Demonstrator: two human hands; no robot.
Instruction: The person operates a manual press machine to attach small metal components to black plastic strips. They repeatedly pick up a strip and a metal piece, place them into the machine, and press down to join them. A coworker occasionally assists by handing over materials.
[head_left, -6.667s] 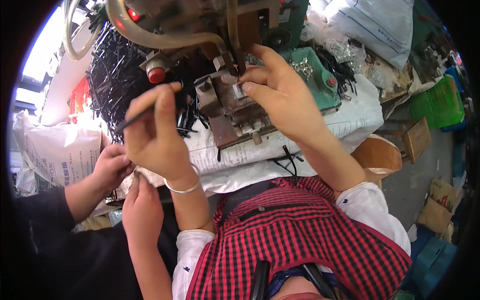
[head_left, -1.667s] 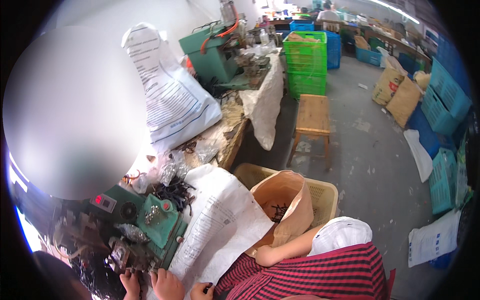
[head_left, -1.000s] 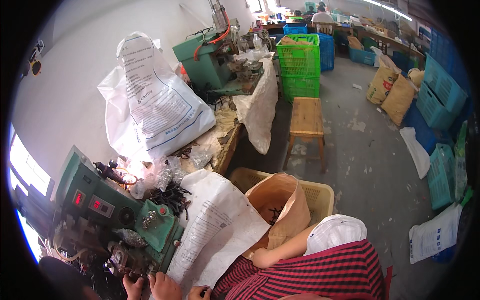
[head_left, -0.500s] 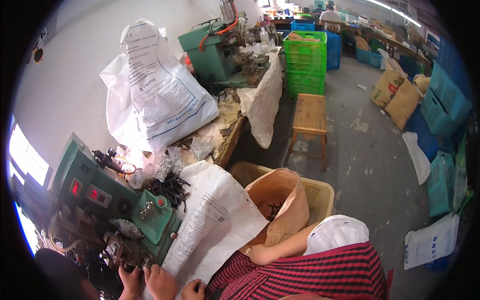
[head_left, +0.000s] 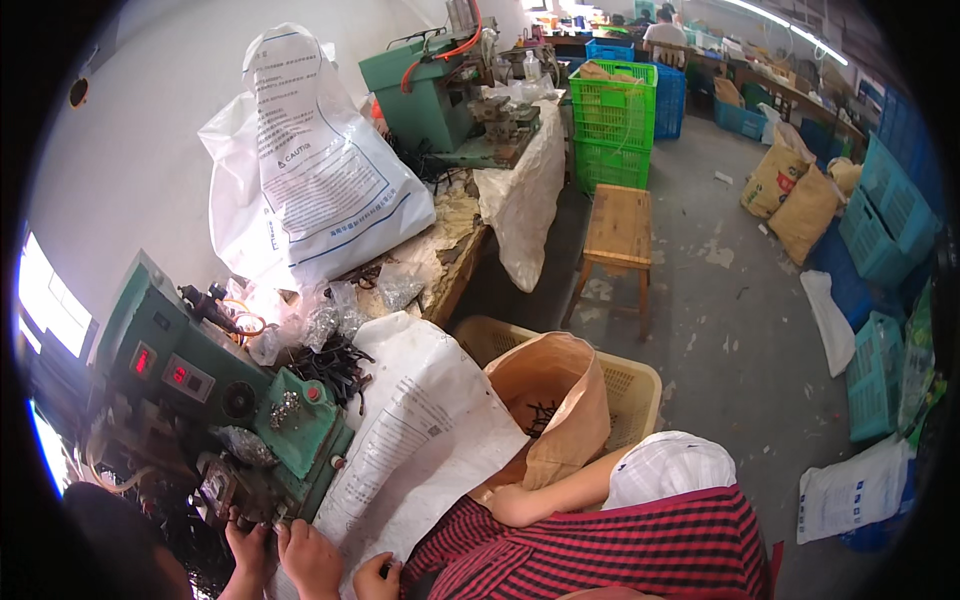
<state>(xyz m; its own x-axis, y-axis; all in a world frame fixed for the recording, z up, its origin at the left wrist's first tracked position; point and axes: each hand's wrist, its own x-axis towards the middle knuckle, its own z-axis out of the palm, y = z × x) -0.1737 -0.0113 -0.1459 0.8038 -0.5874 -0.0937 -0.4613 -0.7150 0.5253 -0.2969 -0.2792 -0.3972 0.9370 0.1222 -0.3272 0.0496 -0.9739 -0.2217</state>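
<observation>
- Workshop floor point(head_left: 730, 300) of grey concrete, with a wooden stool point(head_left: 617, 230), green crates point(head_left: 612, 120) and sacks standing along the aisle.
- Long table point(head_left: 462, 262) on the left carries a big white printed bag point(head_left: 305, 170) and a second green machine point(head_left: 425, 95) further back.
- Near corner: green machine point(head_left: 200, 385) with red displays, a white sheet point(head_left: 415, 440) draped beside it.
- Right arm reaches down into a brown paper sack point(head_left: 555, 405) set in a yellow basket point(head_left: 640, 385); right hand hidden inside, grip cannot be told.
- Black parts point(head_left: 540, 418) lie in the sack's mouth.
- Left hand point(head_left: 375, 578) at the bottom edge, against the sheet; fingers curled, grip unclear.
- Another person's hands point(head_left: 285, 550) work at the machine's front.
</observation>
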